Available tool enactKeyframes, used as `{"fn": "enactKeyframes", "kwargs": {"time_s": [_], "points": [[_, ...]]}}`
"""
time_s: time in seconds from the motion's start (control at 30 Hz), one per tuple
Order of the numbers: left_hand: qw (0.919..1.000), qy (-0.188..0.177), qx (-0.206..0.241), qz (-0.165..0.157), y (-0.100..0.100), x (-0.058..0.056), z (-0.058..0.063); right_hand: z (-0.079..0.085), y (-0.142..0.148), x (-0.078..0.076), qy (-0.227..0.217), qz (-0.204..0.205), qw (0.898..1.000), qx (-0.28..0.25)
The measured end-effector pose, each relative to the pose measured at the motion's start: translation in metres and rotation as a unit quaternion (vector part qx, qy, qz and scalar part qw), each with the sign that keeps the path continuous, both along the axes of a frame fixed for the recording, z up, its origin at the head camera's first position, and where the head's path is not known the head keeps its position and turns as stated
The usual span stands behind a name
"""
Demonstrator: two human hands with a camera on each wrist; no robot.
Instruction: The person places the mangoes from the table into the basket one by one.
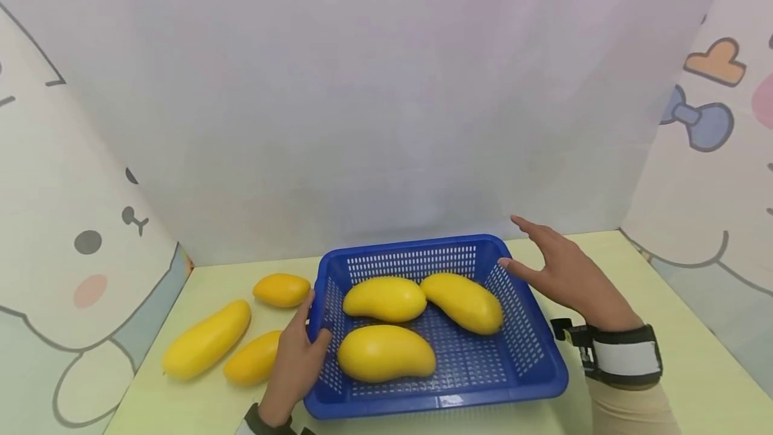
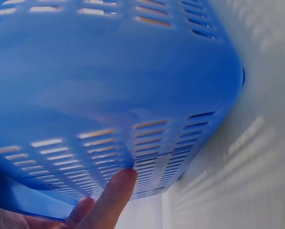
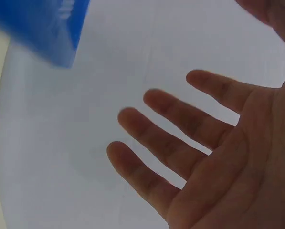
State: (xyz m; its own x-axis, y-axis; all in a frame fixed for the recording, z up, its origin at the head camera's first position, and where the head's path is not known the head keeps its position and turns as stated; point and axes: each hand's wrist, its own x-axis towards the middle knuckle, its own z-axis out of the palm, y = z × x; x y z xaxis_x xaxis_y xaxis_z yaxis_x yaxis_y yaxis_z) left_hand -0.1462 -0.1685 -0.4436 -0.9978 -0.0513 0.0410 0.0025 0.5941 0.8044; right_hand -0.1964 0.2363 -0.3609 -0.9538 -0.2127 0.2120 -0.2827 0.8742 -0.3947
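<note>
A blue plastic basket (image 1: 374, 410) with slotted walls stands on the table, holding three yellow mangoes: one at the back left (image 1: 385, 299), one at the right (image 1: 465, 302) and one in front (image 1: 386, 353). My left hand (image 1: 298, 358) grips the basket's left rim, thumb over the inside. In the left wrist view its fingers (image 2: 114, 193) touch the slotted outer wall (image 2: 109, 86). My right hand (image 1: 570, 277), fingers spread, hovers by the right rim and holds nothing. In the right wrist view a blurred basket corner (image 3: 47, 28) is apart from its fingers.
Left of the basket, three more mangoes lie on the pale yellow table (image 1: 610, 267): a long one (image 1: 208, 340), a small one at the back (image 1: 282, 289) and one (image 1: 253, 358) partly behind my left hand. A white curtain (image 1: 386, 119) hangs behind; cartoon-printed panels (image 1: 90, 348) flank both sides.
</note>
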Motion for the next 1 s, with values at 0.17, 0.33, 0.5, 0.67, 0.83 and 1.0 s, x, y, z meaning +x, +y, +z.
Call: {"fn": "enactKeyframes", "kwargs": {"time_s": [0.17,0.33,0.5,0.67,0.83,1.0], "points": [[1.0,-0.005,0.001,0.003,-0.001,0.001,0.0,-0.009,0.004,-0.006,-0.041,0.002,0.999,0.002],[0.9999,-0.006,0.005,0.006,0.0,0.003,0.0,-0.021,0.004,-0.013,-0.053,0.03,0.998,0.008],[0.9999,-0.004,0.012,0.005,0.001,0.004,0.0,-0.034,0.006,-0.02,-0.066,0.039,0.997,0.011],[0.9999,-0.011,0.011,0.007,0.001,0.004,0.002,-0.042,0.006,-0.025,-0.076,0.051,0.996,0.011],[0.9999,-0.007,0.005,0.005,0.002,0.003,0.003,-0.045,0.007,-0.028,-0.096,0.042,0.994,0.011],[1.0,-0.005,0.004,0.004,0.002,0.002,0.002,-0.051,0.009,-0.031,-0.106,0.045,0.993,0.007]]}}
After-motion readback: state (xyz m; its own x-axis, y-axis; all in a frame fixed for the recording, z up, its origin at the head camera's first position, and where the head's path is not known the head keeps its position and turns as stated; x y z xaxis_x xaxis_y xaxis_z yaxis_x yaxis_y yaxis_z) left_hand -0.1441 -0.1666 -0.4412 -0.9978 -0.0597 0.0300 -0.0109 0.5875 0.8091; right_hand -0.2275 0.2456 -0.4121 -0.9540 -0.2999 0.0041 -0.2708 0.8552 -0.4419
